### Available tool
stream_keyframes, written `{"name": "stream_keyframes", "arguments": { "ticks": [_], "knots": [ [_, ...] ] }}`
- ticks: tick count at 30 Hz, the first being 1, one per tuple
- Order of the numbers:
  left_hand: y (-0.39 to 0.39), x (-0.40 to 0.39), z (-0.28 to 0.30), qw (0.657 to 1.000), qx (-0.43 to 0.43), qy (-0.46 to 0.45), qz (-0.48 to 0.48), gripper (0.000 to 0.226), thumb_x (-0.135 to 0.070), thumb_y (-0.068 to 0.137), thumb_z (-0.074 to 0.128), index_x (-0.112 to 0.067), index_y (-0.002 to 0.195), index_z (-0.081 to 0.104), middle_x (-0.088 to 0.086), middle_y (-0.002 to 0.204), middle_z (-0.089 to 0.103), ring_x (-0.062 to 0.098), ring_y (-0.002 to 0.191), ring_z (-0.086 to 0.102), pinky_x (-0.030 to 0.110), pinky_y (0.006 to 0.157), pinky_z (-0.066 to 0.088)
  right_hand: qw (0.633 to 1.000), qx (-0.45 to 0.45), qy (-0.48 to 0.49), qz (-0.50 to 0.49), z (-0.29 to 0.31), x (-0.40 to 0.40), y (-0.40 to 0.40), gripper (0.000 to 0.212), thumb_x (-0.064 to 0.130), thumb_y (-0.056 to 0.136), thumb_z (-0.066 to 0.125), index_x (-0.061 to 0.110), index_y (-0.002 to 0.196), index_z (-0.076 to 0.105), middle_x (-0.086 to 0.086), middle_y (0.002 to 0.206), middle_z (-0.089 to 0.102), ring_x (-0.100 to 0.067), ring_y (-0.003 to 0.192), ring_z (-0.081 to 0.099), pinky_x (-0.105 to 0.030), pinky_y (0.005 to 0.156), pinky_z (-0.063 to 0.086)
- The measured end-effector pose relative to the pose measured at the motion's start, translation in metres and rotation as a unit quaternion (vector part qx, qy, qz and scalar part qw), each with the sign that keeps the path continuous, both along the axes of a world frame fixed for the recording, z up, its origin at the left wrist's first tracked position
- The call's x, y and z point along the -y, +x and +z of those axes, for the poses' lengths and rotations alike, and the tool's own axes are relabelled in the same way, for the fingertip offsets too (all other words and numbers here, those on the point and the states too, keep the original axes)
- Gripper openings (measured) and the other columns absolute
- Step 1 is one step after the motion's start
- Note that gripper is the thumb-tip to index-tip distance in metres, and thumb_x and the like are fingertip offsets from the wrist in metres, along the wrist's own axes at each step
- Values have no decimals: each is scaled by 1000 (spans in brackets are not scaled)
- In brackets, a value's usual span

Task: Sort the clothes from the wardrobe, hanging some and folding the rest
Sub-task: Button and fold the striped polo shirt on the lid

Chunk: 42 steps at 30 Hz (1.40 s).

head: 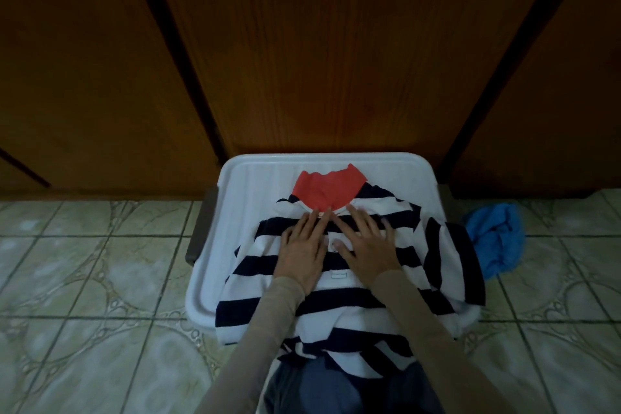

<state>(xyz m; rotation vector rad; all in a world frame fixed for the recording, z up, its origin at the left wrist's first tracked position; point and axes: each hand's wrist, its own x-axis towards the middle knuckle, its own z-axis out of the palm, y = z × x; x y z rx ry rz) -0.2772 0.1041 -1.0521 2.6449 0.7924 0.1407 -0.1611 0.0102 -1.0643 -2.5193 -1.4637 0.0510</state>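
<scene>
Both hands lie flat, fingers straight and spread, on the chest of a striped polo shirt [336,289]: the left hand [304,254] just left of the placket, the right hand [368,250] just right of it, their fingertips reaching almost to the red collar [324,190]. Neither hand grips anything; they press on the fabric. Beige sleeves [268,329] cover both forearms down to the wrists. The shirt, in navy and white bands, is spread face up on a white plastic lid [242,178], collar toward the wardrobe [336,44], with one sleeve folded over its right side. Its hem hangs off the near edge of the lid onto the person's lap, where the dark trousers are dim and hard to make out. What the lid sits on is mostly hidden; only a brownish handle-like edge [201,228] shows at its left. To the right, on the patterned tile floor [84,262], lies a crumpled blue cloth [497,239], partly hidden behind the lid's corner. The wardrobe's wooden doors are closed and cut off at the top.
</scene>
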Motion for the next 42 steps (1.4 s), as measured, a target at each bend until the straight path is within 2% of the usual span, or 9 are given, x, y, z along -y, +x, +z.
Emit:
{"name": "stream_keyframes", "arguments": {
  "ticks": [4, 10, 18, 21, 27, 30, 35, 38, 42],
  "knots": [
    [-5, -6, -6, 997, -68, 34, -32, 81, -60, 73, -15, -35, 148, -1, -9, 157, -8, 9, 145, -5, 26, 113, -3, 994, -12, -107, 18, 2, 9, 14, 90, 79, 53, -36, 47, 136, -20, 10, 156, -15, -15, 145, -12, -50, 105, -18],
    [-7, -10, -5, 995, -77, 38, -39, 70, -63, 72, -17, -40, 138, -19, -14, 148, -23, 5, 144, -12, 26, 110, -18, 995, 25, -97, 8, 5, 13, 22, 82, 73, 82, -12, 36, 144, 26, -1, 152, 28, -24, 139, 30, -58, 107, 14],
    [-21, 0, -7, 989, -113, 79, -44, 85, -54, 59, -49, -29, 138, -29, -4, 149, -30, 11, 143, -19, 35, 113, -17, 995, -2, -100, -23, -1, 32, 19, 98, 79, 57, -34, 40, 143, -8, 6, 156, -8, -15, 146, -3, -45, 111, -14],
    [-26, 9, -6, 990, -117, 71, -44, 73, -51, 67, -33, -29, 136, -28, -5, 145, -32, 11, 143, -19, 35, 114, -16, 993, -9, -105, -47, 4, 39, 7, 85, 74, 79, -14, 34, 145, 23, 0, 154, 23, -20, 140, 28, -50, 114, 7],
    [-28, 6, 4, 996, -77, 3, -33, 55, -47, 97, 20, -32, 149, 6, -8, 158, 0, 8, 145, 3, 27, 114, -9, 993, -46, -96, -52, 19, 42, 3, 65, 62, 92, 13, 28, 129, 56, -3, 136, 53, -20, 126, 46, -57, 96, 37],
    [-20, -1, 14, 999, -31, -1, 5, 50, -28, 95, 45, -26, 144, 32, -5, 151, 27, 16, 136, 27, 30, 110, 15, 996, -17, -67, -55, 27, 31, 5, 50, 49, 89, 36, 28, 132, 49, 1, 142, 44, -17, 129, 40, -49, 106, 28],
    [3, -22, 30, 997, -16, -62, 49, 54, -13, 94, 45, -22, 144, 28, 11, 131, 51, 29, 110, 53, 39, 93, 45, 997, -45, -42, -48, 47, 0, 10, 48, 30, 95, 45, 26, 141, 32, -3, 136, 42, -22, 124, 41, -38, 101, 30],
    [13, -28, 32, 994, -51, -69, 72, 65, -14, 96, 40, -28, 150, 6, 14, 116, 60, 29, 96, 61, 39, 85, 50, 994, -74, -55, -51, 50, -26, 5, 51, 45, 94, 46, 25, 139, 35, -4, 134, 47, -24, 120, 48, -41, 101, 34],
    [14, -14, 18, 989, -2, -34, 146, 53, -13, 95, 38, -20, 146, 25, 12, 113, 61, 28, 96, 59, 37, 86, 47, 982, -107, -79, -137, 51, -50, 5, 54, 54, 87, 53, 18, 126, 48, -7, 123, 56, -26, 107, 58, -37, 88, 47]
  ]
}}
